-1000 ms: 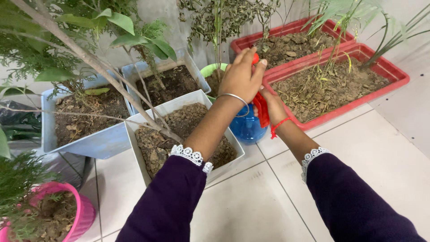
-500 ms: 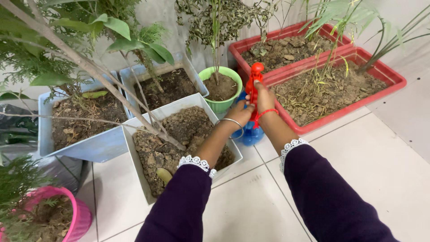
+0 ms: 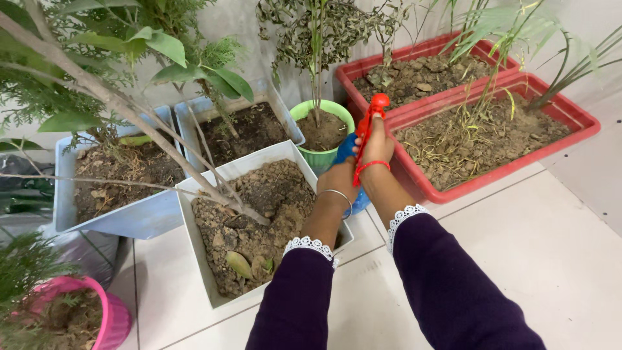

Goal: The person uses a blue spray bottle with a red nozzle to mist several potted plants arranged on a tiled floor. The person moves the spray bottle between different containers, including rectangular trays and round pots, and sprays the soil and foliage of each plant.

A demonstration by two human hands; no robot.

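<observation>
My right hand (image 3: 375, 144) is closed around the red trigger head (image 3: 370, 123) of the spray bottle (image 3: 348, 150), fingers wrapped on the grip; a red thread band circles that wrist. My left hand (image 3: 337, 178) is closed on the blue body of the bottle from the near side, thumb and fingers hidden against it; a silver bangle (image 3: 335, 196) sits at that wrist. The bottle stands between the green pot (image 3: 304, 113) and the nearer red trough (image 3: 570, 120); its base is hidden behind my left wrist, so whether it rests on the tiled floor (image 3: 551, 240) I cannot tell. The nozzle points away from me, toward the farther red trough (image 3: 363, 65). Just left of my left forearm sits a white square planter (image 3: 194, 223) filled with lumpy soil, a slanted bare stem (image 3: 116, 104) rising from it; two pale blue planters (image 3: 129, 217) stand behind it; a pink pot (image 3: 113, 311) shows at lower left.
</observation>
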